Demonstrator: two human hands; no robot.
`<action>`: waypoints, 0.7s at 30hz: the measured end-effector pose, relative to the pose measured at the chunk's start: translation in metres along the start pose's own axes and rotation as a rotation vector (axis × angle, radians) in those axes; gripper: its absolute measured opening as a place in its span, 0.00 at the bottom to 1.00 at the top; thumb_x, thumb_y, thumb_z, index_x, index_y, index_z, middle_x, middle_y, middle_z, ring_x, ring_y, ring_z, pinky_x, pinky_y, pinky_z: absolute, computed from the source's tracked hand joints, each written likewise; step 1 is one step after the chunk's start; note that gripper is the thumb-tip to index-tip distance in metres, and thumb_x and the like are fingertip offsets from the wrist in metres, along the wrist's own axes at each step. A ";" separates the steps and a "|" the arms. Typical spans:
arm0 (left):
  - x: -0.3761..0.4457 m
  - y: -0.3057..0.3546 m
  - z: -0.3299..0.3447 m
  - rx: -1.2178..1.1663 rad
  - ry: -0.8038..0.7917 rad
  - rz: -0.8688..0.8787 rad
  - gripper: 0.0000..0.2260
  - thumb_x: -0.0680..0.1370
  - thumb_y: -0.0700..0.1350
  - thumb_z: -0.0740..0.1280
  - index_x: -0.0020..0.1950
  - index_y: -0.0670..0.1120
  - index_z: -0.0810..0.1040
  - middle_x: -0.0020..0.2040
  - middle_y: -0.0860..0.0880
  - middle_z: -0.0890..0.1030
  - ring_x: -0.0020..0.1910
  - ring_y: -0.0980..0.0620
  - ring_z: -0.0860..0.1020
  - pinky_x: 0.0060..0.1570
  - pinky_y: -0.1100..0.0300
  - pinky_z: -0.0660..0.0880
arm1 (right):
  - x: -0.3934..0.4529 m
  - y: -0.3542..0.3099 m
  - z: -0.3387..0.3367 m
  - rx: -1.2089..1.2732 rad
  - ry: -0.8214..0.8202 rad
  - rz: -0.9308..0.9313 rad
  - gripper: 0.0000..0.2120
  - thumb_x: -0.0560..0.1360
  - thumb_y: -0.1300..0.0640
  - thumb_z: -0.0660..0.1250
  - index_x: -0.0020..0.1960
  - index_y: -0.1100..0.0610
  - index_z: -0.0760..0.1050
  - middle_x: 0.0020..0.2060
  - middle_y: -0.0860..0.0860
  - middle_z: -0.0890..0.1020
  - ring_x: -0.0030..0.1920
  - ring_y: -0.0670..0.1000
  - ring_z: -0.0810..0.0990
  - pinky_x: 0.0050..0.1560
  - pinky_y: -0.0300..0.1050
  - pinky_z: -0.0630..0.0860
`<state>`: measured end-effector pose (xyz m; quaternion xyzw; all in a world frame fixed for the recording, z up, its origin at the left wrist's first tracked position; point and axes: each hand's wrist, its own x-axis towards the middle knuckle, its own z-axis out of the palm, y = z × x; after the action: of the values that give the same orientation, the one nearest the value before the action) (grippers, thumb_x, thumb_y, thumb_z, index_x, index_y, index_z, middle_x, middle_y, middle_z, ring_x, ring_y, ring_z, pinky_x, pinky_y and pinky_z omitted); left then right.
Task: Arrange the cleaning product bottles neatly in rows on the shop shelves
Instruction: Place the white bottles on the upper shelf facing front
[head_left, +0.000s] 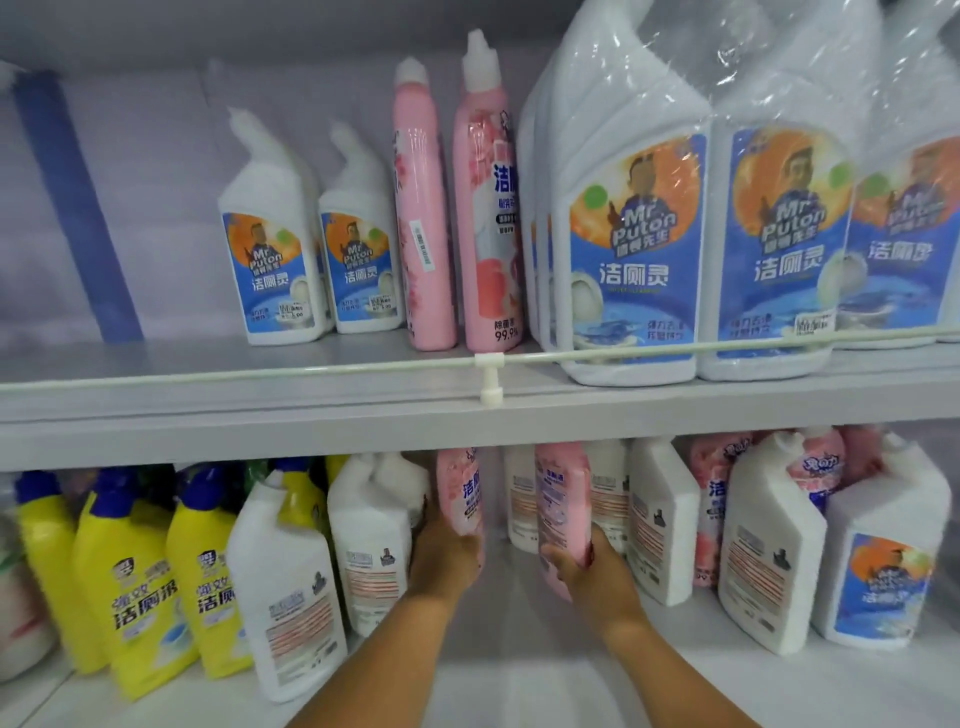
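Both my hands reach into the lower shelf. My left hand (445, 553) grips a pink bottle (460, 491) from below, and the bottle's top is hidden behind the shelf edge. My right hand (587, 564) holds a second pink bottle (561, 499), which shows its back label and leans a little. On the upper shelf two tall pink bottles (452, 218) stand upright side by side between two small white Mr Puton bottles (311, 260) and big wrapped white jugs (631, 249).
Yellow bottles with blue caps (140, 577) crowd the lower shelf's left. White bottles (291, 597) stand turned backwards beside my left hand, and more white and pink ones (769, 551) fill the right. A white rail (488, 361) runs along the upper shelf's front. A blue upright (78, 208) stands back left.
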<state>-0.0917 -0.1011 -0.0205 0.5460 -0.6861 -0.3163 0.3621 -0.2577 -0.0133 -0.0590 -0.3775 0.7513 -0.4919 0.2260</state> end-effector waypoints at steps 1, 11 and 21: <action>-0.005 0.001 -0.002 0.009 -0.017 -0.009 0.22 0.78 0.45 0.70 0.72 0.47 0.72 0.66 0.45 0.80 0.63 0.43 0.79 0.62 0.56 0.75 | 0.001 0.002 -0.002 0.000 -0.015 0.022 0.22 0.74 0.49 0.75 0.66 0.53 0.75 0.55 0.49 0.85 0.55 0.52 0.83 0.55 0.41 0.75; -0.129 0.093 -0.168 -0.273 -0.731 0.111 0.13 0.77 0.50 0.74 0.61 0.48 0.82 0.54 0.52 0.87 0.54 0.51 0.86 0.58 0.59 0.80 | -0.093 -0.061 -0.078 0.130 -0.492 0.163 0.23 0.76 0.70 0.71 0.70 0.63 0.72 0.45 0.59 0.82 0.47 0.59 0.82 0.50 0.49 0.79; -0.042 0.274 -0.305 -0.479 -0.167 0.578 0.14 0.78 0.51 0.72 0.61 0.48 0.78 0.56 0.47 0.86 0.52 0.48 0.86 0.53 0.55 0.84 | -0.183 -0.357 -0.169 0.155 -0.184 -0.637 0.28 0.66 0.39 0.77 0.64 0.42 0.77 0.57 0.39 0.84 0.53 0.45 0.86 0.61 0.49 0.80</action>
<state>0.0287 -0.0160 0.3646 0.2024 -0.7455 -0.3959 0.4965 -0.1428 0.1454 0.3295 -0.6177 0.5324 -0.5574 0.1557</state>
